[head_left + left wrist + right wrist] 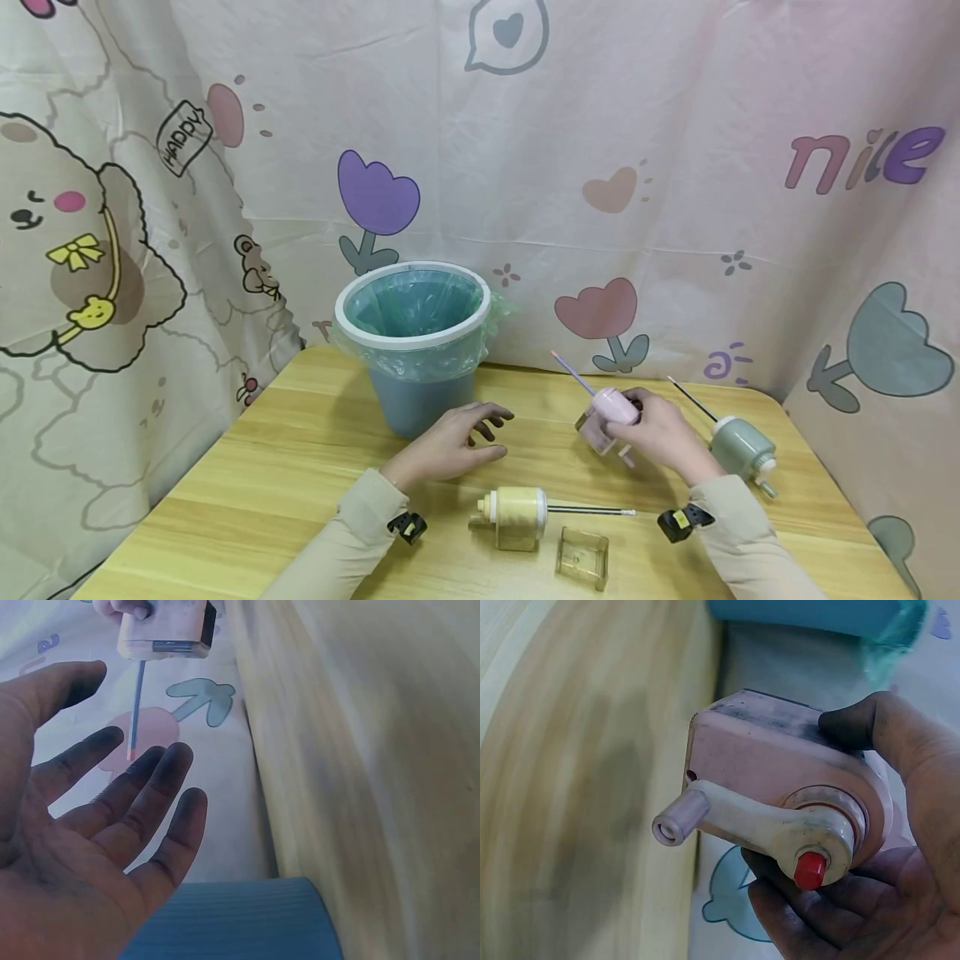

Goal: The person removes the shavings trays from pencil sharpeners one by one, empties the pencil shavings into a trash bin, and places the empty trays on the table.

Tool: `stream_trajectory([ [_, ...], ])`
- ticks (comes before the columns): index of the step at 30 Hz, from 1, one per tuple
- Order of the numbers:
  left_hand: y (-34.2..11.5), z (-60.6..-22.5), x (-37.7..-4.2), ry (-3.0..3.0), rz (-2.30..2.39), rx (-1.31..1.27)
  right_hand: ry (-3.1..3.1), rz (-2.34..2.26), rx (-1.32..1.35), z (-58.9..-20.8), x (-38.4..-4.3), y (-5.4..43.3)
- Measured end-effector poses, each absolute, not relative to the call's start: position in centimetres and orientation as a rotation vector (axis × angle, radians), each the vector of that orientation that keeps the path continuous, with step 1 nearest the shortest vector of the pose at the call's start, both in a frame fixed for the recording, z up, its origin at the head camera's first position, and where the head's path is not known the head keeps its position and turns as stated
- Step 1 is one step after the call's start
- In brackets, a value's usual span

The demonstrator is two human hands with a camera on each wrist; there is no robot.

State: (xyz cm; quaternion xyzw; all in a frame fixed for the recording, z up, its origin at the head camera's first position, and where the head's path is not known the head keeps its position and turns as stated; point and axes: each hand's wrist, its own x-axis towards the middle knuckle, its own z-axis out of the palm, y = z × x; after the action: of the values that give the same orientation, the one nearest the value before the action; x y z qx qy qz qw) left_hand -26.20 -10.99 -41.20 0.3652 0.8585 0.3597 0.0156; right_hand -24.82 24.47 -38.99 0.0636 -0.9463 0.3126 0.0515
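Pale pink, the sharpener [615, 407] sat gripped by the right hand [662, 429] over the worktop [262, 467], its pencil [573, 372] slanting towards half past ten — the left hand [452, 442], fingers loosely spread and holding nothing, hung apart, with the pencil at its two o'clock.

"What's that in the right hand [663, 433]?"
"A pink pencil sharpener [615, 406], rounded on top and tilted, gripped between the thumb and fingers."
"Where, exactly?"
"Toward two o'clock from the middle of the table [247, 500], in the head view."
"Anything in it?"
"A slim purple pencil [573, 372] with a pinkish end, sticking out between ten and eleven o'clock there."
"And its other side?"
"The right wrist view shows a pale crank [739, 816], its lilac handle [681, 816] near ten o'clock from the hub, and a red nub [810, 871] at that hub. Dark smudges mark the casing."
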Motion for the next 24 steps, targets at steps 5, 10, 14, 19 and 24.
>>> stream_trajectory([
  [5, -10.7, -40.5, -25.7, 2.679, 1.107, 1.172, -2.826, 1.016, 0.210, -38.1, -23.9, 24.4],
  [10, -10.3, -39.8, -25.1, 2.676, 1.105, 1.217, -2.795, 1.057, 0.228, -37.3, -22.9, 24.2],
  [14, -10.0, -39.4, -24.8, 2.677, 1.114, 1.244, -2.777, 1.067, 0.269, -36.9, -22.3, 23.9],
  [19, -9.6, -38.9, -24.4, 2.655, 1.142, 1.263, -2.748, 1.099, 0.318, -36.5, -21.5, 23.5],
  [24, -9.2, -38.5, -24.2, 2.616, 1.180, 1.239, -2.732, 1.148, 0.336, -36.0, -20.8, 23.1],
])
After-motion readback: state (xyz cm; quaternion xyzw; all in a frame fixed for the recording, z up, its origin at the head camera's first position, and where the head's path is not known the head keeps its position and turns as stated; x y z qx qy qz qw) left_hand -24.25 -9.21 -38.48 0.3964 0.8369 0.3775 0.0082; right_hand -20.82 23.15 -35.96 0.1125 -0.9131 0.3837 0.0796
